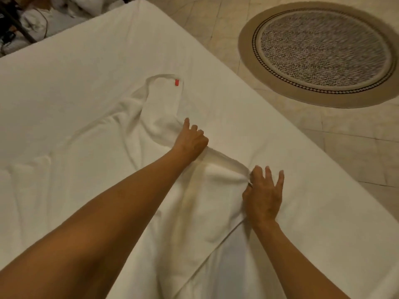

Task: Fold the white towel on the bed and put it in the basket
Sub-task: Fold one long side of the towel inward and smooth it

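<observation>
The white towel (pixel 164 117) lies rumpled across the middle of the bed (pixel 86 67), with a small red tag (pixel 176 82) near its far corner. My left hand (pixel 191 139) reaches forward and grips a fold along the towel's right edge. Nearer to me, my right hand (pixel 262 193) pinches the same edge between thumb and forefinger, the other fingers spread. The stretch of towel edge between the two hands is lifted slightly off the sheet. No basket is in view.
The bed's right edge runs diagonally from top centre to lower right. Beyond it is a tiled floor (pixel 345 147) with a round patterned rug (pixel 321 52). A heap of white linen and dark cables (pixel 32 20) sits past the bed's far left corner.
</observation>
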### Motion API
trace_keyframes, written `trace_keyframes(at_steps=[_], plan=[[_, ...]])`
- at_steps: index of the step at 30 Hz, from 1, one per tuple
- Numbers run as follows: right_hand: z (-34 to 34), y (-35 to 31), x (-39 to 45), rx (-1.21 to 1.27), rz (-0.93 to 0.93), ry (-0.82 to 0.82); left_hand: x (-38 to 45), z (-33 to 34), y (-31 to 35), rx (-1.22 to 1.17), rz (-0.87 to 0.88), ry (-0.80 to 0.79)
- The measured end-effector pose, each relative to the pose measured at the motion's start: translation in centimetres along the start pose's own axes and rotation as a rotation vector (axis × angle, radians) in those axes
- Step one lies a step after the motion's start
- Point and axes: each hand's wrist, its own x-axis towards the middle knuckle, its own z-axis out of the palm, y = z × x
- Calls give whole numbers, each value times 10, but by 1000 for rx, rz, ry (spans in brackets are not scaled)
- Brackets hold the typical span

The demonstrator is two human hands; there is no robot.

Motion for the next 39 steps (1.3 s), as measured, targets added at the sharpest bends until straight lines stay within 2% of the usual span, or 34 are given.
trace_keyframes(at_steps=[3,9,11,13,15,18,21,24,27,30,34,37,39], plan=[[-8,47,13,-69,100,2,39,-25,32,-162,-81,50],[-19,120,42,-189,283,-68,105,-67,95,-404,-48,220],[-21,132,50,-204,304,-80,120,-67,108,-527,-40,245],[-19,138,53,-251,313,-95,129,-57,119,-625,-43,335],[-15,140,52,-281,311,-87,129,-45,129,-647,-109,413],[-4,137,45,-258,251,-74,126,-26,143,-714,-248,318],[10,144,36,-173,207,-161,131,-5,153,-797,-352,167],[18,159,32,-89,218,-276,139,9,156,-800,-317,143],[21,166,39,-85,183,-318,143,13,154,-784,-295,145],[19,167,45,-65,183,-340,145,10,152,-775,-289,82],[7,166,48,21,219,-270,131,0,152,-820,-225,26],[0,169,51,119,295,-166,91,1,175,-829,-135,94],[-2,173,54,73,292,-174,63,0,196,-828,-65,120]])
